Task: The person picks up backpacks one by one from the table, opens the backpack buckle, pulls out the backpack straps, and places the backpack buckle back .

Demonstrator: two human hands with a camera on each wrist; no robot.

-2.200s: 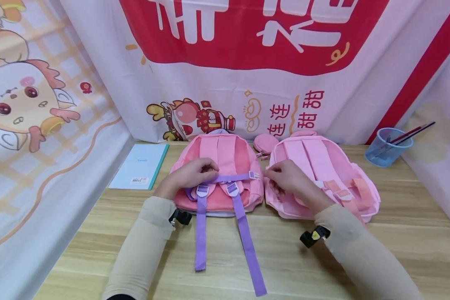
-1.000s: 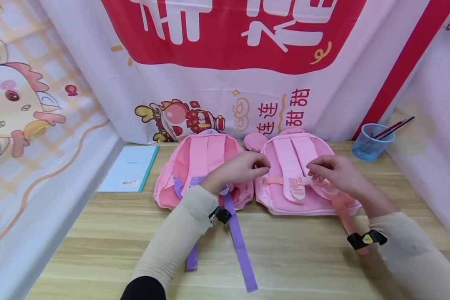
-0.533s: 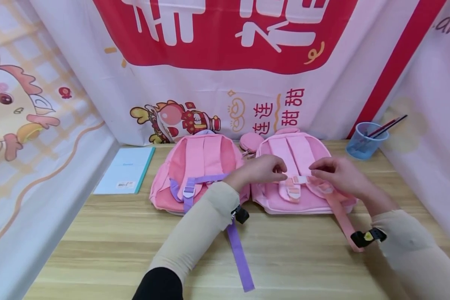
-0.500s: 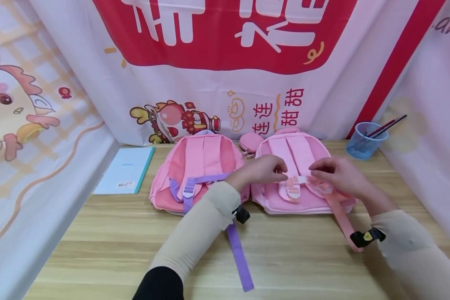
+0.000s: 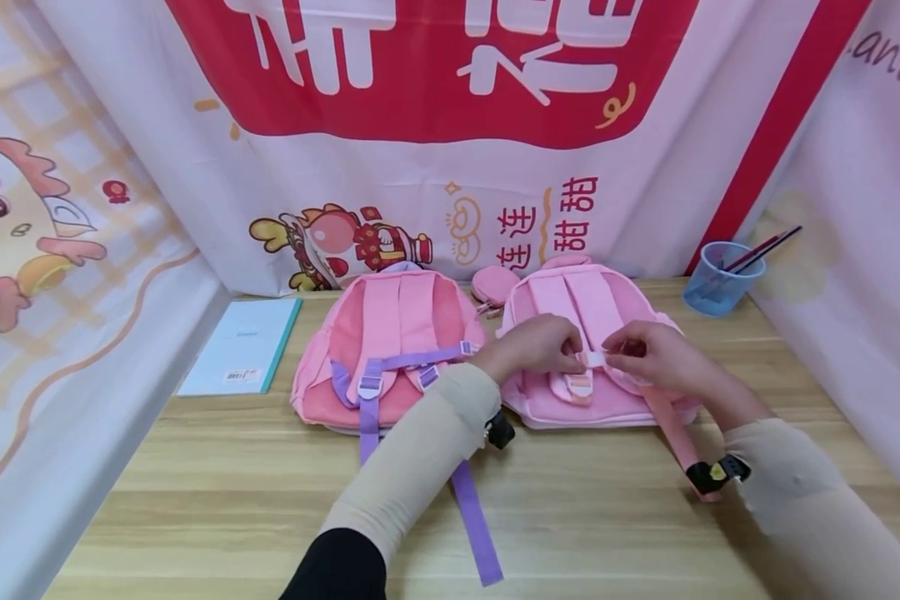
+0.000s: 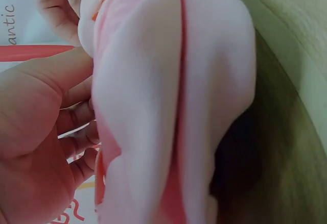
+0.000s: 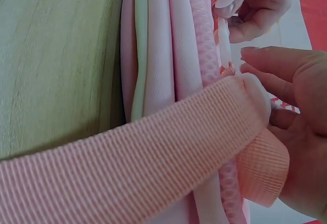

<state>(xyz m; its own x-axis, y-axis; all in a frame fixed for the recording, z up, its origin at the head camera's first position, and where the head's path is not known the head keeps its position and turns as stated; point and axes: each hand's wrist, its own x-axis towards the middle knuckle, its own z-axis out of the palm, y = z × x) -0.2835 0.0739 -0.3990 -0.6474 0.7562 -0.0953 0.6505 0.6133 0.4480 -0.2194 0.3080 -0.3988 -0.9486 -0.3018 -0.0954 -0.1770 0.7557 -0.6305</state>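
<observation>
Lying flat at far left on the pale wood-grain tabletop (image 5: 195, 500): thin teal notebook (image 5: 242, 346), rectangular, barcode sticker near its front edge. Next along, plush pink left backpack (image 5: 390, 350), rounded, back side up, with purple webbing straps (image 5: 474, 517) trailing toward the front edge and a purple chest strap drawn across it. Just behind, between the two bags, small round pink pouch (image 5: 493, 286). Crossing over the left bag, beige-sleeved left hand (image 5: 534, 350), fingers curled and pinching the white buckle (image 5: 592, 360) from its left side. Under both hands, paler pink right backpack (image 5: 596, 350), same rounded shape, soft and padded, lying back side up at centre right of the tabletop and touching its neighbour. In the left wrist view, only smooth folds of pale pink fabric (image 6: 168, 101) beside curled fingers (image 6: 76, 132). Meeting the buckle from the right, right hand (image 5: 656, 358), fingers clenched on its other end. In the right wrist view, ribbed salmon webbing strap (image 7: 127, 163) looped across the bag's mesh edge beside the fingertips (image 7: 271, 66). Farther right, near the backdrop, translucent blue plastic cup (image 5: 714, 279) holding slim pencils (image 5: 765, 246).
</observation>
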